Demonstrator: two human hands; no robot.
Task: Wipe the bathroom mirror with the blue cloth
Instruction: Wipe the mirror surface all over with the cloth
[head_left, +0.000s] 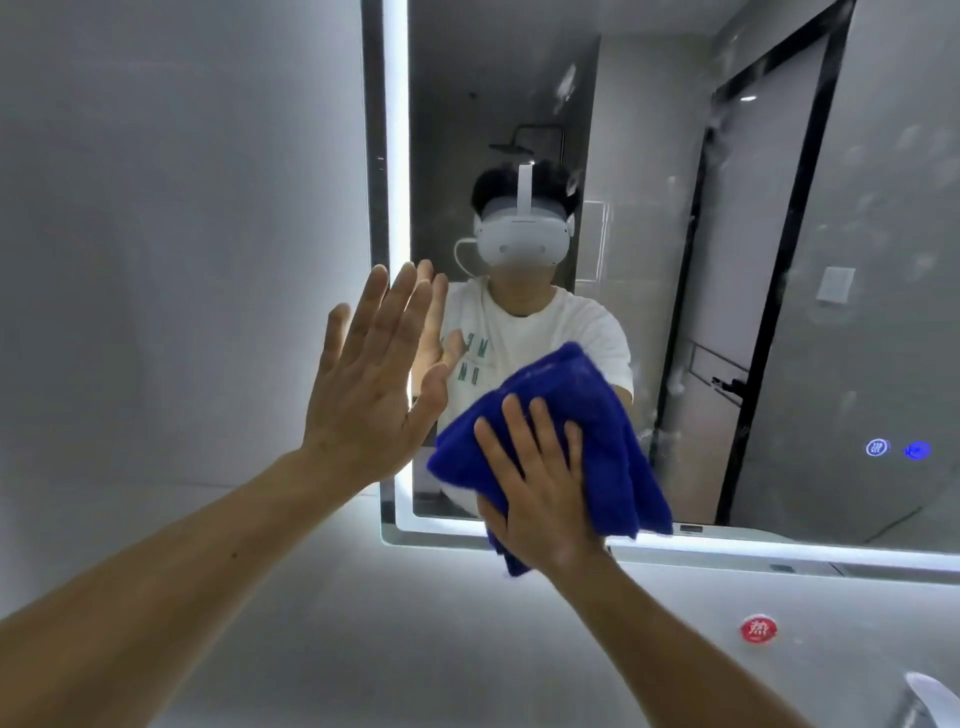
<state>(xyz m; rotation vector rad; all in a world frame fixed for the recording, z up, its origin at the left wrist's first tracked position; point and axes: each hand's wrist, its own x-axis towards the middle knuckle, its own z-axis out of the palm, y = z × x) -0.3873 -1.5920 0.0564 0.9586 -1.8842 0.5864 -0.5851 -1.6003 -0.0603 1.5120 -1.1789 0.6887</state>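
Blue folded terry cloth (571, 405) sits low on the lit-edged rectangular bathroom mirror (727, 291), pressed flat under the spread right hand (540, 488). The left hand (371, 374), fingers straight, holds nothing beside it. Smudged glass (883, 208) lies up and rightward, nearest the right hand.

Headset (521, 241): white, top strap, side cable, centre frame.
Shirt (571, 322): white short-sleeved tee, green lettering.
Forearms (208, 545): bare.

Mirror (675, 234): glossy glass, smeared and spotted toward the right. Blue cloth (602, 410): thick, fuzzy terry pile. Wall (182, 208): smooth, matt grey. Tap (930, 699): polished metal.
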